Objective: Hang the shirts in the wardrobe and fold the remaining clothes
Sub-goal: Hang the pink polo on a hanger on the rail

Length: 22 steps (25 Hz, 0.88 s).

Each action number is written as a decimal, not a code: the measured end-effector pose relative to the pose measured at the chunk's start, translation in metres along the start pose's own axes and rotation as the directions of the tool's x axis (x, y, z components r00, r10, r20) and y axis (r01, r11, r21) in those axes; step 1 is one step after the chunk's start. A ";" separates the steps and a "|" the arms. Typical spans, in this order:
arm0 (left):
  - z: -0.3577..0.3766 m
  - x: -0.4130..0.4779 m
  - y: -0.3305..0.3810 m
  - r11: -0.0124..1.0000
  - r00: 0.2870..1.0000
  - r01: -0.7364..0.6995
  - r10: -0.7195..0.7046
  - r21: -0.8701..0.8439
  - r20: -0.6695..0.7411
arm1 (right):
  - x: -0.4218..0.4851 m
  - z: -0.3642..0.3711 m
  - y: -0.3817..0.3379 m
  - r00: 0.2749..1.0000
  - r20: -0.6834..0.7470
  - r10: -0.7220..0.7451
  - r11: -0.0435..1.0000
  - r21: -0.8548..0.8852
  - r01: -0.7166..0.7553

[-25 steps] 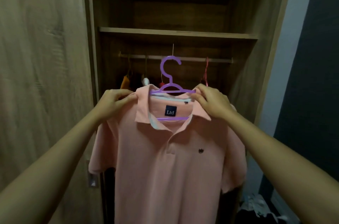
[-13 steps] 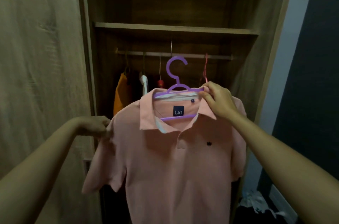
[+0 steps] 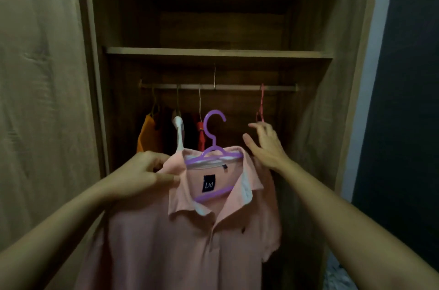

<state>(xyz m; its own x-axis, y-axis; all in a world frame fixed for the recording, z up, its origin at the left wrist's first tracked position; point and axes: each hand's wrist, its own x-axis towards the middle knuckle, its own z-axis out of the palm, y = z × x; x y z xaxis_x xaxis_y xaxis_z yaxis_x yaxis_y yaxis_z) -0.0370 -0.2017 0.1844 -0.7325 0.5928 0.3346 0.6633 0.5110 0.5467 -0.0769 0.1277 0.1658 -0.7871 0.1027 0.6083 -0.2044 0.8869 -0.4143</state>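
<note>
Peach polo shirt (image 3: pixel 185 242) was cut off at the hem and blurred, and sat on a purple hanger (image 3: pixel 213 147). Left hand (image 3: pixel 145 175) pinched its shoulder; right hand (image 3: pixel 266 144) was spread, holding nothing.

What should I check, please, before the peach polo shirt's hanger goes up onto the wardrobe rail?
1. Shirt seated on hanger: ok. The peach polo shirt has its collar round the purple hanger.
2. Support: ok. The left hand grips the shirt at its shoulder.
3. Free hand: ok. The right hand is open, holds nothing, and is near the pink hanger.
4. Hook on the rail: not ok. The purple hook is below it.
5. Space: ok. No hangers between the red garment and the pink hanger.
</note>
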 end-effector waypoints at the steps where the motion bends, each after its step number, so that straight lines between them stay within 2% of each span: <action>1: 0.002 0.001 0.002 0.996 1.000 0.002 -0.001 0.086 -0.009 | 0.010 0.003 0.004 0.991 -0.055 0.123 0.989 -0.077 -0.127; 3: 0.006 0.004 0.007 0.984 1.000 0.026 -0.024 0.176 -0.010 | 0.026 0.009 0.008 0.944 -0.107 0.313 0.930 -0.169 -0.327; 5: 0.009 0.010 0.008 0.981 0.996 0.090 -0.084 0.172 -0.044 | 0.040 0.016 0.011 0.907 -0.090 0.412 0.877 -0.231 -0.422; 7: 0.017 0.020 0.009 0.979 0.983 0.171 -0.162 0.108 -0.091 | 0.048 0.024 0.013 0.878 -0.095 0.469 0.843 -0.249 -0.478; 9: 0.028 0.039 0.012 0.961 0.953 0.267 -0.274 -0.071 -0.126 | 0.055 0.033 0.017 0.860 -0.153 0.487 0.818 -0.267 -0.510; 12: 0.051 0.079 0.022 0.867 0.901 0.348 -0.415 -0.357 -0.129 | 0.057 0.040 0.025 0.865 -0.217 0.452 0.811 -0.305 -0.500; 14: 0.068 0.113 0.030 0.840 0.883 0.360 -0.447 -0.405 -0.143 | 0.055 0.035 0.031 0.876 -0.200 0.438 0.820 -0.311 -0.481; 17: 0.079 0.171 0.037 0.840 0.842 0.377 -0.487 -0.391 -0.233 | 0.056 0.021 0.038 0.898 -0.151 0.413 0.825 -0.356 -0.439; 22: 0.070 0.247 0.060 0.872 0.807 0.431 -0.488 -0.233 -0.333 | 0.054 0.000 0.041 0.937 -0.087 0.338 0.854 -0.391 -0.344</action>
<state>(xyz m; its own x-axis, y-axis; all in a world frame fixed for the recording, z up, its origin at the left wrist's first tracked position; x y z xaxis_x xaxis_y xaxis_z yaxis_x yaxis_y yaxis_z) -0.1676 0.0193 0.2460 -0.9658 0.0220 0.2585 0.2267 0.5563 0.7995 -0.1275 0.1698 0.1814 -0.7559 0.4354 0.4889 0.3239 0.8977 -0.2986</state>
